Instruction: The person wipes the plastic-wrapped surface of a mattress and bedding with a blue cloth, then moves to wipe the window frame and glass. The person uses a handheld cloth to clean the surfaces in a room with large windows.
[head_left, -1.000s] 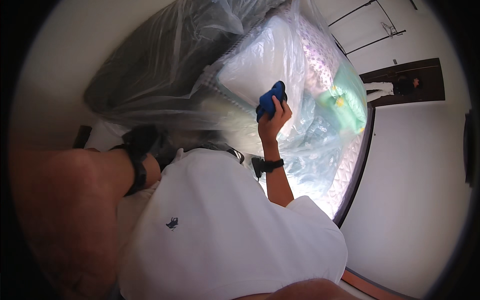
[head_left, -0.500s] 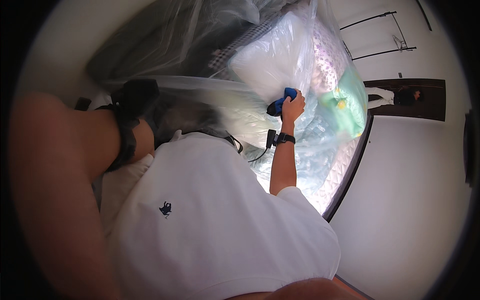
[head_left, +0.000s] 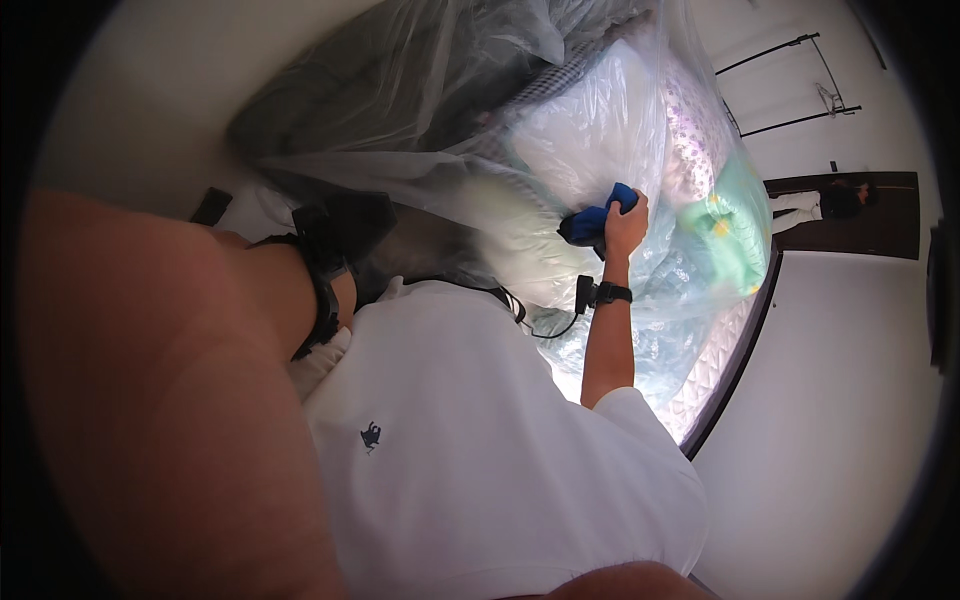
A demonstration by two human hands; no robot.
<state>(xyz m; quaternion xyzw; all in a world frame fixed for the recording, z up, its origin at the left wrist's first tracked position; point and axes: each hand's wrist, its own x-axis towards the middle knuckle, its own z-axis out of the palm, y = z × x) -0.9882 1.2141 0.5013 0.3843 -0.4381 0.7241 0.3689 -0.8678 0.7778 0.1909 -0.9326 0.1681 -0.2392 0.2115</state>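
Currently, the right hand (head_left: pixel 628 228) grips a blue cloth (head_left: pixel 592 222) at its 9 o'clock, plastic (head_left: pixel 580 130) toward 11 o'clock; I cannot tell the left hand's state.

the right arm (head_left: pixel 607 350) stretches forward, the right hand (head_left: pixel 627 228) curled in a grip. the left arm (head_left: pixel 200 400) looms close, bent, the left hand out of sight.

Left hand apparently hidden, blue-black item (head_left: pixel 592 223) partly covered

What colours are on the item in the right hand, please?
The item is blue and black, seen best in the head view.
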